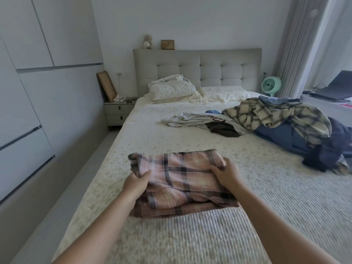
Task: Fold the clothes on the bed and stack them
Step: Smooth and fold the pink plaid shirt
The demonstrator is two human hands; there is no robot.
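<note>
We hold the pink plaid shirt (182, 182) with both hands on the bed (266, 206), close in front of us. Our left hand (136, 184) grips its left edge, our right hand (225, 173) its right. It stretches sideways between them. The unfolded pile (282, 121) lies far right, nearer our right hand.

Green fan (270, 85), laptop (335, 89), nightstand (118, 113) and pillows (174, 90) surround the headboard (196, 65)
</note>
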